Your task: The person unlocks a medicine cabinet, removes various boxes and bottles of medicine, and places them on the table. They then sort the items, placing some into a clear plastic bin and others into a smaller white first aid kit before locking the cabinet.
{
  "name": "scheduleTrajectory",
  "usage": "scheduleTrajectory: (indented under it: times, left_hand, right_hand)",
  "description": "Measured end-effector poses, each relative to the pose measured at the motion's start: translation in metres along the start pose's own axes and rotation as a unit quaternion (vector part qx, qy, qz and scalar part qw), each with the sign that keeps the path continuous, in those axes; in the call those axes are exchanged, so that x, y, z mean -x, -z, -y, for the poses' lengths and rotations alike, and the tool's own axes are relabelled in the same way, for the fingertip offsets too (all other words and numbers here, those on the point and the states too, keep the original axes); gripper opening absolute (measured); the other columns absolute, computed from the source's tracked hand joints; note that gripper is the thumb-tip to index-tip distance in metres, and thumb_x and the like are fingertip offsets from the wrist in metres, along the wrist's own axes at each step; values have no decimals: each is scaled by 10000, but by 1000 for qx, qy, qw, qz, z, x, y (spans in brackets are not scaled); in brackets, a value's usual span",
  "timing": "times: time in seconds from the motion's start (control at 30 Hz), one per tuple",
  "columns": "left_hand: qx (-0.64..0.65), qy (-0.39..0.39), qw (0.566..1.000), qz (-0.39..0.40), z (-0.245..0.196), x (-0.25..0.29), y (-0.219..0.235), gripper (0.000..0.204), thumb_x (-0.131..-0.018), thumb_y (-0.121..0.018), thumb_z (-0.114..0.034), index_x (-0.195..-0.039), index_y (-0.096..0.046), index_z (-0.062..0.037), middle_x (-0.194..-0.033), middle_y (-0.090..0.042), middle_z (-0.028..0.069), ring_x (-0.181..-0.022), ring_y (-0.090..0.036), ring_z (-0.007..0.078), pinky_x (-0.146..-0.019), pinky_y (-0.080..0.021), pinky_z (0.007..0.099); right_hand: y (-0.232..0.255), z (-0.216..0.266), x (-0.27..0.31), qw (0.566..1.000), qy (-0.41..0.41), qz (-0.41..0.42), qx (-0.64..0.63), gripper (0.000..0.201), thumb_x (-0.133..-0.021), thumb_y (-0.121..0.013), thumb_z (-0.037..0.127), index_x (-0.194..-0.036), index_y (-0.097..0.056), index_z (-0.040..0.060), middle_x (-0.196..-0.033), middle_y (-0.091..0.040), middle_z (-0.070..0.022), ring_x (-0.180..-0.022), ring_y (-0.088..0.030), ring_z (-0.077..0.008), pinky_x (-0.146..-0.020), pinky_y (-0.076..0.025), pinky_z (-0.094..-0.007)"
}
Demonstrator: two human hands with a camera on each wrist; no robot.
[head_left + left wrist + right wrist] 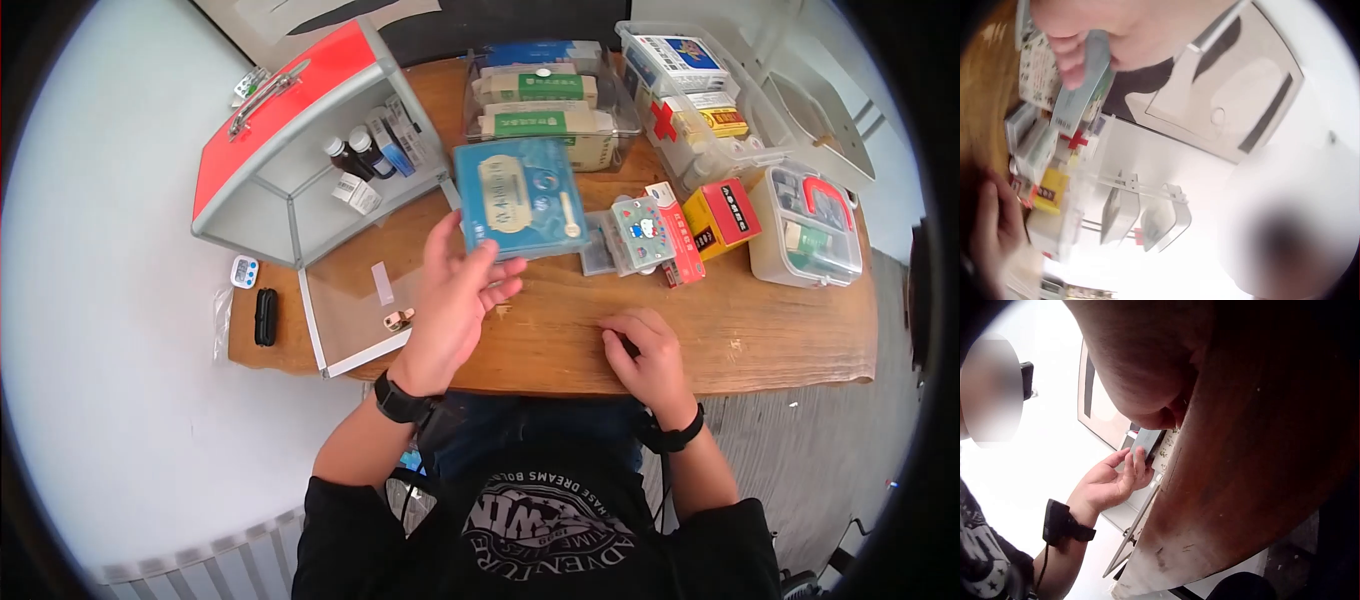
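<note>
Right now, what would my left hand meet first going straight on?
Your left hand, holding the blue box, would likely meet the clear bin of cartons, though height is hard to judge.

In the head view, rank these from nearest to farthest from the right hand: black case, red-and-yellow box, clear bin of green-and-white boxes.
From the right hand:
1. Red-and-yellow box, ahead and slightly right.
2. Clear bin, farther back, slightly left.
3. Black case, far left.
</note>
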State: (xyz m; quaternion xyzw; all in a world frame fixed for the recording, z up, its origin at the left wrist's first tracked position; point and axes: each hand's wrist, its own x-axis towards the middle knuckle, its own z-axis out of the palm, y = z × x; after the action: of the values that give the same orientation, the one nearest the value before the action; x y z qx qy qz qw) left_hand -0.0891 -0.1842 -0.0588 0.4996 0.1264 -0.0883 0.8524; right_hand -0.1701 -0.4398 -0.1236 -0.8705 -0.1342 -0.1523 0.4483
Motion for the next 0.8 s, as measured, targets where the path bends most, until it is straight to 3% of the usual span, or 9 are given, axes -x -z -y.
scheduleTrajectory:
  times: [0.13, 0.23, 0.37, 0.4, 0.47, 0.57, 0.63, 0.7, 0.8]
  left_hand:
    - [-344, -81, 933, 63, -17, 1, 9, 737, -1019, -729, -278, -1594, -363, 3, -1482, -449, 199, -1020, -701, 237, -910, -588, 382]
    - [-638, -296, 710, -33, -44, -14, 40, 762, -916, -800, -297, -1539, -471, -8, -1468, -473, 259, -1304, -559, 387, -1085, -483, 464]
    - [-756, -358, 517, -184, -81, -88, 114, 718, -911, -786, -265, -1522, -489, -34, -1450, -530, 288, -1298, -547, 445, -1109, -465, 492]
    - [-754, -360, 517, -185, -84, -107, 133, 718, -911, -786, -265, -1522, -489, -34, -1450, -530, 288, -1298, -547, 445, -1109, -465, 492]
    - [-683, -281, 660, -140, -87, -133, 162, 694, -917, -776, -222, -1520, -487, -36, -1384, -576, 297, -1196, -606, 461, -1067, -498, 487]
    - [-595, -327, 717, -159, -94, -137, 174, 663, -930, -753, -150, -1517, -479, -13, -1315, -624, 284, -1114, -667, 397, -1016, -532, 437]
    - [-522, -337, 759, -195, -106, -90, 131, 624, -936, -732, -95, -1500, -485, 3, -1271, -660, 216, -1104, -674, 292, -993, -537, 386]
    - [-453, -371, 801, -123, -103, -47, 99, 632, -925, -780, -119, -1484, -514, 8, -1270, -672, 161, -1065, -685, 243, -946, -556, 368]
    - [-566, -315, 757, 80, -71, 29, 29, 583, -894, -807, -101, -1424, -574, -26, -1293, -676, 117, -1204, -667, 229, -1013, -548, 365]
  right_hand:
    - [-1, 0, 0, 1000, -9, 0, -1, 109, -880, -746, 22, -988, -761, 23, -949, -730, -136, -894, -699, -326, -794, -568, -407]
    - [-3, 0, 1, 1000, -10, -10, 0, 99, -882, -743, 19, -980, -758, 19, -936, -727, -136, -884, -695, -327, -787, -565, -405]
    - [1, 2, -1, 999, -27, 19, 0, 92, -884, -741, 18, -974, -754, 14, -926, -725, -135, -873, -692, -324, -779, -563, -405]
    - [0, 3, -1, 1000, -19, 10, 1, 89, -884, -739, 17, -972, -753, 12, -918, -720, -136, -865, -689, -324, -772, -561, -405]
    - [0, 5, -1, 1000, -10, -2, 1, 86, -885, -737, 16, -969, -751, 11, -909, -714, -137, -857, -686, -324, -765, -559, -405]
    - [-1, 3, 0, 999, -17, -25, -12, 75, -883, -741, 20, -957, -746, 13, -886, -700, -137, -840, -676, -328, -747, -550, -409]
    - [1, 0, 4, 1000, -12, -6, 7, 69, -881, -746, 26, -949, -741, 16, -873, -690, -136, -828, -668, -334, -737, -542, -417]
    - [-2, -2, 1, 1000, -14, -13, 13, 69, -881, -748, 29, -949, -740, 18, -872, -689, -135, -828, -667, -336, -736, -540, -420]
    - [-2, 1, 2, 1000, -8, -4, 22, 77, -881, -749, 31, -957, -741, 19, -877, -691, -135, -835, -668, -341, -743, -541, -423]
